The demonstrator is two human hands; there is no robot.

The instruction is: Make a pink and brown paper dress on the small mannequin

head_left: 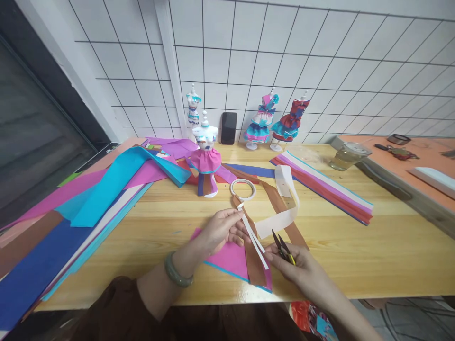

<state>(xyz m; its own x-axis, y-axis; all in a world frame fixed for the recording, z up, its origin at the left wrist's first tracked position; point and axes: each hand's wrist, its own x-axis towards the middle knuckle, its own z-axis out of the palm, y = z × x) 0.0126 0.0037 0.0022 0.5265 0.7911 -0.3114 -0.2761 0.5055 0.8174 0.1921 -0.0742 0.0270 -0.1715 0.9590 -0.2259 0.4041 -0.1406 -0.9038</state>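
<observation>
Pale wood table point(159, 246), grain visible, back edge up to a white tiled wall point(227, 57) w/ dark grout; dark panel point(31, 94) far L, orange-topped 2nd table point(426, 147) on the R. Four dress stands point(206, 161) & an upright phone point(229, 128) along the back; lidded cup point(346, 158) nr the back R corner. Coloured strips point(103, 189) heaped L, running out of view lower L; flat strip bundle point(323, 187) lies diagonally back R. Front edge sits close to the person's body, R forearm crossing it. Bare wood btwn L heap & L hand point(222, 230), more R of R hand point(298, 265) toward the R edge, so side room both ways; centre's tighter, w/ white ring roll point(232, 190) just beyond L hand, brown & cream strips nr it. White strip point(250, 232) hangs btwn hands, over pink sheet point(227, 260). L grip pinches its upper part; R grip is wrapped round snips point(284, 251), blades slightly parted, pointing away. R fingertips at strip's lower end, can't tell if pinching it.
</observation>
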